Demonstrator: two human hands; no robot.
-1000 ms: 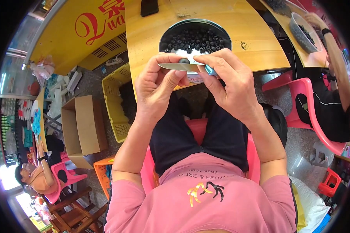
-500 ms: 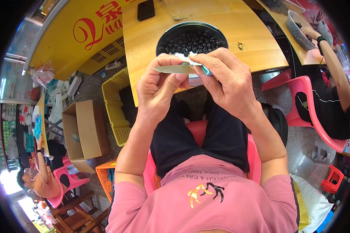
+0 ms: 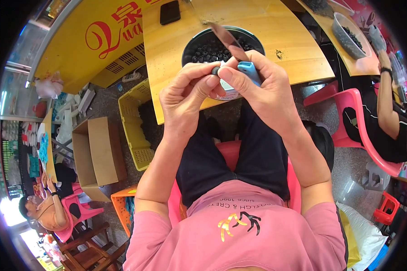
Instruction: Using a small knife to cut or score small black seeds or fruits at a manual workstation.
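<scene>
Above the lap, both hands meet at the surface [image 3: 176,58] edge. Left hand [image 3: 187,97] has its grip pinched on a small dark piece [image 3: 215,71]. Right hand [image 3: 262,90] is clamped on a blue-handled knife [image 3: 239,52], blade pointing to 11 o'clock over the dark bowl [image 3: 199,45].

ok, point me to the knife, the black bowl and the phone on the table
knife [image 3: 228,40], head view, middle of the blade
black bowl [image 3: 192,45], head view, left rim
phone [image 3: 170,12], head view, centre of its dark face
</scene>
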